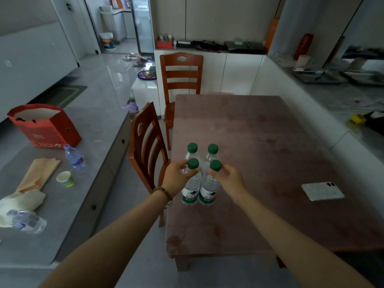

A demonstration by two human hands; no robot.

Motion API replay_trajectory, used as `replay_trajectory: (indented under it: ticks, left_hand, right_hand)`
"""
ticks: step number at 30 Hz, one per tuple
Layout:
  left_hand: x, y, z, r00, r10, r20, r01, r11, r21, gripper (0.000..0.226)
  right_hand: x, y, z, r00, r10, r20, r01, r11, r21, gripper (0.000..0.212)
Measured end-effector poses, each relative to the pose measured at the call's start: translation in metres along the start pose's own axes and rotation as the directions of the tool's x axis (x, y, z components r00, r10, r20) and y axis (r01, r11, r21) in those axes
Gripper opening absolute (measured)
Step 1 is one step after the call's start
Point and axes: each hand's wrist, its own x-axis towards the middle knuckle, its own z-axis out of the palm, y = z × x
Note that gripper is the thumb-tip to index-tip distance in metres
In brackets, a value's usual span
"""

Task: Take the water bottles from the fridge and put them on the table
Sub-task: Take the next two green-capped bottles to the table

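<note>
Four clear, ribbed plastic water bottles (205, 161) with round green caps and green-and-white labels stand upright in a tight square near the left edge of the table (270, 142), a mottled reddish-brown slab. The left hand (178, 177) pinches the neck of the near-left bottle (190, 190), and the right hand (228, 179) curls round the neck of the near-right bottle (208, 192). A pale phone (322, 191) lies flat to the right. Slatted wooden chairs (145, 146) stand on the left, beside a grey counter (68, 215) and glossy tiled floor.

Green-capped clear bottles (190, 190), reddish-brown table (270, 154), red bag (47, 129).
</note>
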Motion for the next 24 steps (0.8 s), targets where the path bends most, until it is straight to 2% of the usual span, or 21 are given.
replay_trajectory:
  ticks: [10, 13, 17, 21, 24]
  left_hand:
    - [-0.01, -0.001, -0.001, 0.998, -0.044, -0.044, 0.044, 0.999, -0.001, 0.045]
    - [-0.014, 0.004, -0.004, 0.996, -0.065, -0.068, 0.066, 0.998, 0.02, 0.055]
    - [-0.023, 0.012, -0.008, 0.995, -0.027, -0.099, 0.031, 0.999, 0.037, 0.053]
    - [-0.037, 0.02, -0.006, 0.996, 0.03, -0.086, -0.023, 0.996, 0.082, 0.056]
    - [-0.047, 0.028, -0.001, 0.995, 0.087, -0.045, -0.08, 0.987, 0.136, 0.064]
  right_hand:
    - [0.001, -0.01, -0.004, 0.997, -0.035, 0.066, 0.045, 0.988, -0.147, 0.038]
    - [-0.001, -0.01, -0.007, 0.996, -0.012, 0.091, 0.027, 0.985, -0.172, 0.047]
    - [-0.012, -0.003, -0.02, 0.994, 0.03, 0.108, 0.0, 0.965, -0.261, 0.06]
    - [-0.047, 0.001, -0.046, 0.993, 0.119, 0.015, -0.108, 0.941, -0.321, 0.067]
    - [-0.085, 0.0, -0.075, 0.986, 0.153, -0.072, -0.168, 0.926, -0.337, 0.064]
